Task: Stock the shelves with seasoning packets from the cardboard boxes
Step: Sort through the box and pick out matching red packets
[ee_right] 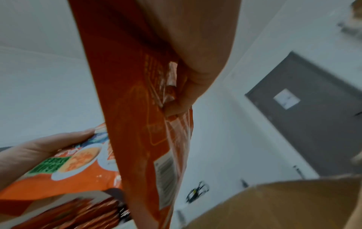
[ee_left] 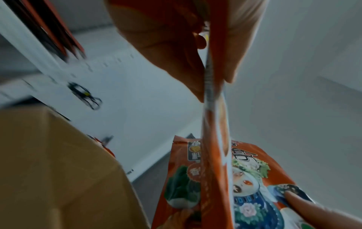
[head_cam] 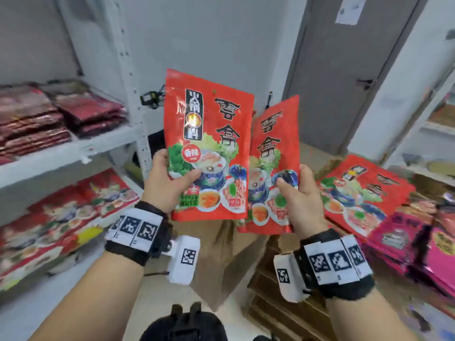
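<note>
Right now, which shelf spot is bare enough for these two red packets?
Bare shelf board shows on the upper left shelf, right of the dark red stacks by the upright. The lower shelf is free only along its front edge; red packets cover the rest. Right-side piles are crowded.

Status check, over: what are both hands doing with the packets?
Left hand grips one red packet upright. Right hand grips a second packet. Neither shelved yet. Nothing blocking the shelves.
</note>
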